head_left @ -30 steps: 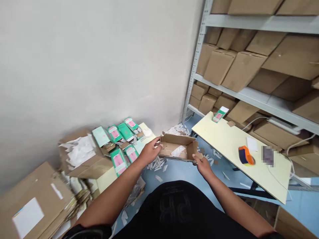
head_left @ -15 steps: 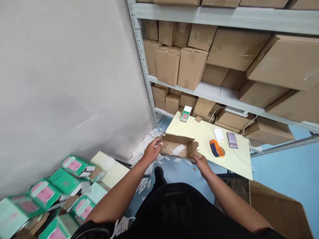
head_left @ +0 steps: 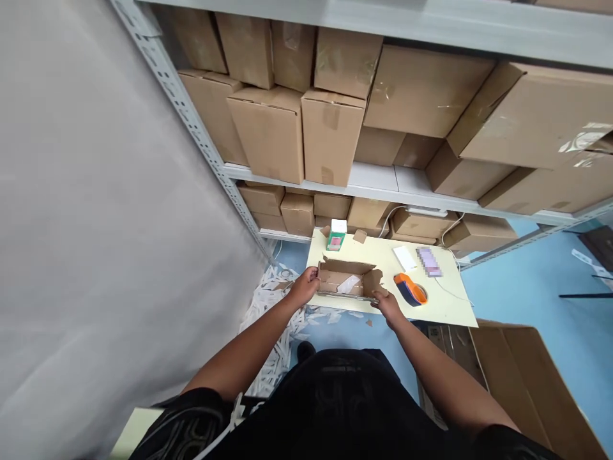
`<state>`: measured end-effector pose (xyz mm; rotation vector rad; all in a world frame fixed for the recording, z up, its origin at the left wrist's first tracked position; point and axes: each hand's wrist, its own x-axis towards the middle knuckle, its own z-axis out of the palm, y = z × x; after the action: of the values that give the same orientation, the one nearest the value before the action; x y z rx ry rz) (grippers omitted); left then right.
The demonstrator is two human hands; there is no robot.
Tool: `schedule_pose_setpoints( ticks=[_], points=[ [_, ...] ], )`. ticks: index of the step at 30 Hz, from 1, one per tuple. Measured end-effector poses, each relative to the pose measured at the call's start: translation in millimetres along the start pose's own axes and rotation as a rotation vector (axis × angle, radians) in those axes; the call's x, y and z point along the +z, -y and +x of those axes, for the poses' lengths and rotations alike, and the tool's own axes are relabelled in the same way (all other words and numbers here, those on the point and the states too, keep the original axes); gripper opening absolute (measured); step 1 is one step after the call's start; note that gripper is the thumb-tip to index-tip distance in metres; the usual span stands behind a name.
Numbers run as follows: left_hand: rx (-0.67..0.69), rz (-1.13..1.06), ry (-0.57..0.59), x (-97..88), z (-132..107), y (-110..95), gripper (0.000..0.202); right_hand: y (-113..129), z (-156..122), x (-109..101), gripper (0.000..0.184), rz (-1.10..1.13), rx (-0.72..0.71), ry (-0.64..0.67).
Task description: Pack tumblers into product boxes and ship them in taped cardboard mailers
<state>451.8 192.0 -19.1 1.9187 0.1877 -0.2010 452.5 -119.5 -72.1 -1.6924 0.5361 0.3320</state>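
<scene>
Between my two hands is a small open cardboard box [head_left: 330, 278] with torn upper edges. A whitish slip [head_left: 348, 284] lies inside it. My left hand [head_left: 305, 286] grips the box's left end, thumb at the rim. At the right front corner, my right hand [head_left: 387, 305] is closed on the box wall. The box is over the front part of a pale yellow table [head_left: 443, 306]; whether it touches the tabletop I cannot tell. Just behind it stands a green and white carton [head_left: 336, 236]. To its right lies an orange and dark blue tape dispenser [head_left: 410, 290].
Shelves of cardboard boxes [head_left: 268, 131] rise behind the table. A white card [head_left: 405, 258] and a blurred-out phone-like item [head_left: 430, 262] lie on the tabletop. White paper scraps [head_left: 268, 313] cover the floor at left. A large open carton [head_left: 522, 377] stands at lower right.
My view has swung right, so the green packages at lower left are out of sight. Still held in both hands, the box has moved from the table's front left edge to over the tabletop.
</scene>
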Motion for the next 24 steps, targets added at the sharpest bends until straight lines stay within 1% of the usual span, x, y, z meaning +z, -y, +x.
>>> schedule_pose_setpoints(
  ticks=[2, 4, 6, 9, 12, 15, 17, 20, 22, 24],
  points=[
    [-0.022, 0.064, 0.066, -3.3, 18.1, -2.1, 0.029, 0.6, 16.3, -0.1, 0.039, -0.012, 0.017, -0.013],
    [-0.046, 0.168, 0.099, -8.2, 35.4, -9.9, 0.024, 0.8, 30.6, -2.0, 0.036, -0.018, 0.038, -0.015],
    [-0.065, 0.273, 0.061, -14.0, 54.6, -24.5, 0.027, 0.8, 41.4, -5.3, 0.035, -0.019, 0.054, 0.001],
    [-0.066, 0.393, -0.08, -18.7, 90.5, -56.9, 0.034, 2.1, 49.3, -13.3, 0.043, -0.023, 0.058, 0.076],
    [-0.057, 0.55, -0.148, -11.9, 134.8, -92.7, 0.038, 6.8, 49.7, -25.7, 0.057, 0.006, 0.013, 0.175],
    [-0.095, 0.707, -0.133, 7.7, 180.8, -117.5, 0.056, 15.3, 46.9, -40.9, 0.066, 0.062, -0.041, 0.215],
    [-0.158, 0.798, -0.088, 24.7, 206.9, -123.4, 0.068, 22.0, 44.6, -50.9, 0.069, 0.07, -0.047, 0.204],
    [-0.213, 0.886, -0.051, 47.2, 232.6, -118.3, 0.077, 30.3, 41.0, -62.4, 0.069, 0.029, -0.035, 0.144],
    [-0.204, 0.9, -0.075, 54.5, 241.1, -110.6, 0.074, 32.9, 38.6, -67.2, 0.067, 0.003, -0.025, 0.099],
    [-0.2, 0.885, -0.115, 53.0, 245.9, -103.8, 0.066, 32.9, 36.9, -70.2, 0.065, -0.013, -0.022, 0.061]
  ],
)
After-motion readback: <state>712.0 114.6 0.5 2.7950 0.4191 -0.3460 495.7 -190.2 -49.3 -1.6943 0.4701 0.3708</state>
